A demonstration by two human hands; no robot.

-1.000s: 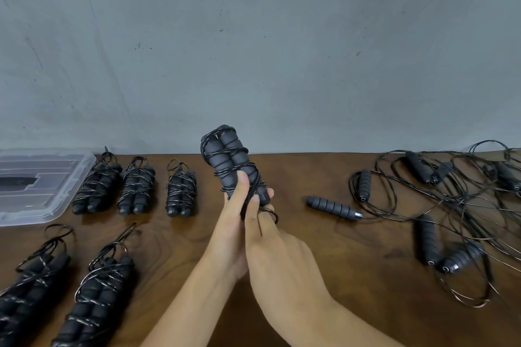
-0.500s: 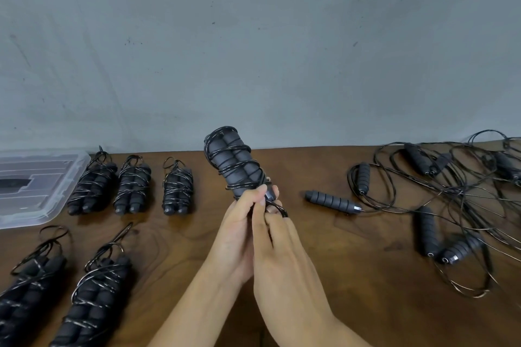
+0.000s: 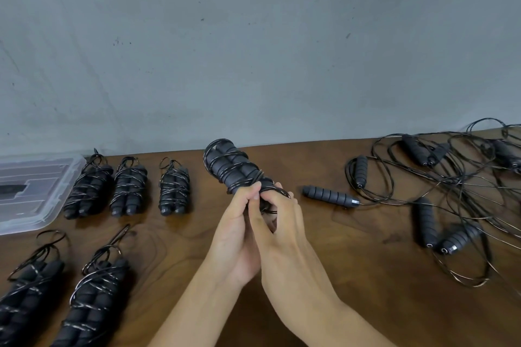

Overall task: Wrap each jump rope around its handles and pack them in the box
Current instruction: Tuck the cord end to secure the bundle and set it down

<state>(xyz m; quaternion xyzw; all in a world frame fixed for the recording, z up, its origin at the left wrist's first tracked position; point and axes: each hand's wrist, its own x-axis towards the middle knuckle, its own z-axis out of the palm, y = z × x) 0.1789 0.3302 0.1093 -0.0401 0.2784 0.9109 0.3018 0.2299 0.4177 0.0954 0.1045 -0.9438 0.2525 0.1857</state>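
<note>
- Left hand (image 3: 235, 234) — fingers curled round the near end of the wrapped jump rope (image 3: 232, 167), thumb tip pressed against the bundle's lower coils.
- Right hand (image 3: 282, 222) — pressed against the left hand, fingers curled under the same end of the bundle; a small loop of black cord sits at its fingertips (image 3: 283, 194), though the exact pinch is hidden between the two hands.
- Wrapped jump rope — two dark foam handles side by side, cord wound round them in crossing turns; held above the table (image 3: 324, 276), tilted up and away to the left of the fingers.
- Loose handle (image 3: 329, 196) — lying flat just right of the fingers, its cord trailing on to the right.
- Unwrapped ropes (image 3: 451, 191) — a tangle of black cord and several handles, well right of the fingers, reaching the right edge of view.
- Three finished bundles (image 3: 128, 187) — in a row left of the fingers, along the far side of the table, standing apart from one another.
- Two more finished bundles (image 3: 93, 298) — nearer and lower left of the fingers, partly cut off by the frame edge.
- Clear plastic box (image 3: 56, 197) — far left of the fingers, just beside the leftmost bundle of the row; contents cannot be made out.
- Grey wall (image 3: 253, 51) — behind the table's far edge.
</note>
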